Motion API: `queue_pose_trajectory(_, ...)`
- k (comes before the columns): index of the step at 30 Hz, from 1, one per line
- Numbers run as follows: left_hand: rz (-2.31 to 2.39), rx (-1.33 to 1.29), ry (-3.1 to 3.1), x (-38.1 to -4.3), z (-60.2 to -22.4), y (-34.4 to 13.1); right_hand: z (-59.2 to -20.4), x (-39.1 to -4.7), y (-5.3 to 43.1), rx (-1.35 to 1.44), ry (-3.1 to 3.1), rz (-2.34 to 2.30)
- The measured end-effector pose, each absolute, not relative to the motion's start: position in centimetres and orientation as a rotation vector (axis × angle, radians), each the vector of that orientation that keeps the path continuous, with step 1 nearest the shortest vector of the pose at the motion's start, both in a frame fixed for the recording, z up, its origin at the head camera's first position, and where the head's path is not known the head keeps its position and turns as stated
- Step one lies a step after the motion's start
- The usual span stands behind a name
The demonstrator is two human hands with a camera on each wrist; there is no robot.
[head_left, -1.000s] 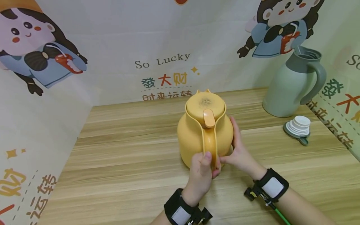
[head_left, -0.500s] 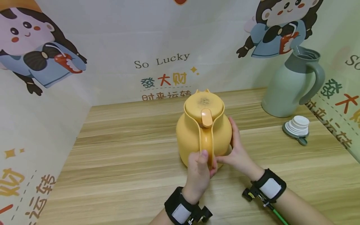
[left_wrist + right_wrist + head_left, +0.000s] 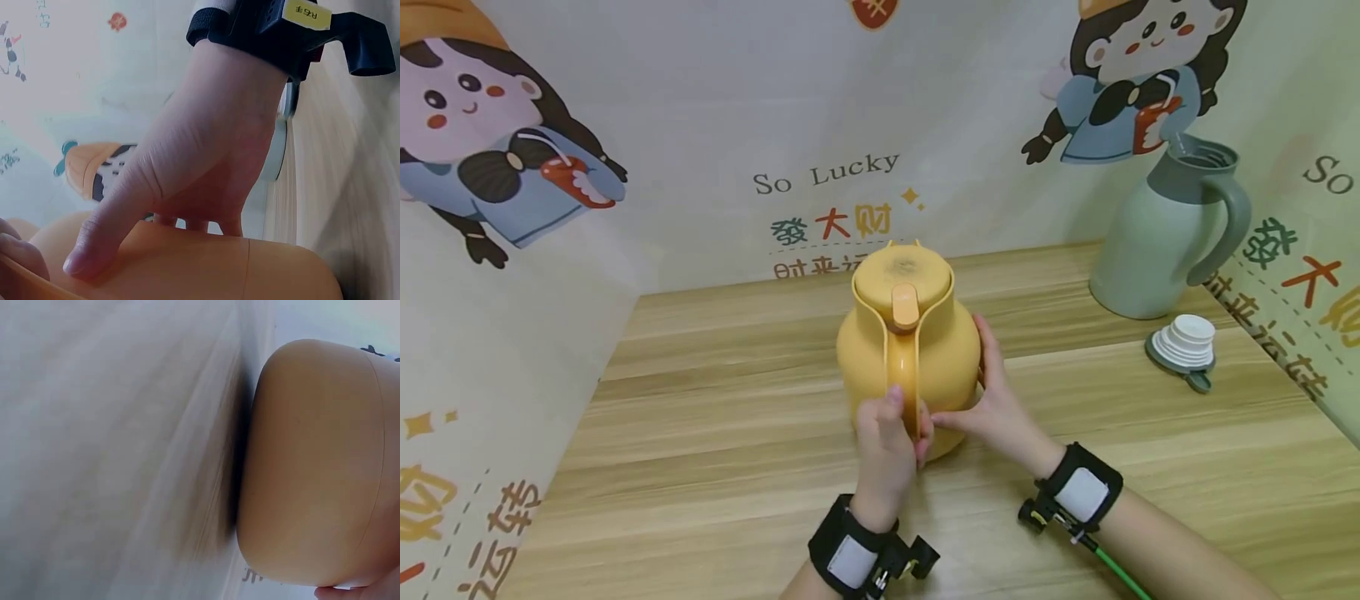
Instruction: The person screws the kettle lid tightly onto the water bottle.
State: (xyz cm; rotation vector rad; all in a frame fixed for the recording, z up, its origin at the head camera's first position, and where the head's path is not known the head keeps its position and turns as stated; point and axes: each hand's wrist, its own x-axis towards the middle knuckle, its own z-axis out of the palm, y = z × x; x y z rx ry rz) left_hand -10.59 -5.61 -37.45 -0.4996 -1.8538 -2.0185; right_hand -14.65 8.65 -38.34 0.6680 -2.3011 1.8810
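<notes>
A yellow thermos jug (image 3: 946, 350) with a round lid and an orange thumb lever stands upright at mid-table, its handle facing me. My left hand (image 3: 886, 442) grips the lower handle, thumb up along it. Around the right side of the jug's belly, my right hand (image 3: 992, 408) holds on, thumb across the front. In the left wrist view this right hand (image 3: 194, 144) spans the yellow body (image 3: 181, 262), its fingers passing behind. Seen from the right wrist, the jug's rounded base (image 3: 306, 469) is close over the tabletop, with a dark shadow along it.
A pale green thermos jug (image 3: 1142, 242), lidless, stands at the back right. Its white stopper with a grey rim (image 3: 1183, 346) lies in front of it. Printed cloth walls (image 3: 700, 125) close off the back and both sides of the wooden table (image 3: 722, 417).
The yellow jug has shifted a little to the left, with both hands keeping their hold on it. The head view has also tilted slightly. The green jug and stopper stay put.
</notes>
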Motion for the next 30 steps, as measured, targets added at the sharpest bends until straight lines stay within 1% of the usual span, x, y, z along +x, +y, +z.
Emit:
queue_pose_trajectory(8, -1.973, -0.480, -1.834, -12.1, -37.0, -8.4, -37.7, -16.2, 5.6, 0.668, -2.281, 1.877)
queue_pose_trajectory(16, -2.041, -0.452, -1.711, -13.4, -36.0, -12.0, -36.7, -17.8, 2.1, 0.701, -2.285, 1.935)
queue_pose_trajectory(23, -2.109, -0.454, -1.623, -14.3, -35.8, -15.0, -40.0, -21.2, -1.2, 0.763, -2.224, 1.858)
queue_pose_trajectory(30, -2.074, -0.446, -1.602, -15.0, -35.9, -17.4, -40.2, -22.2, -3.9, 0.787, -2.222, 1.857)
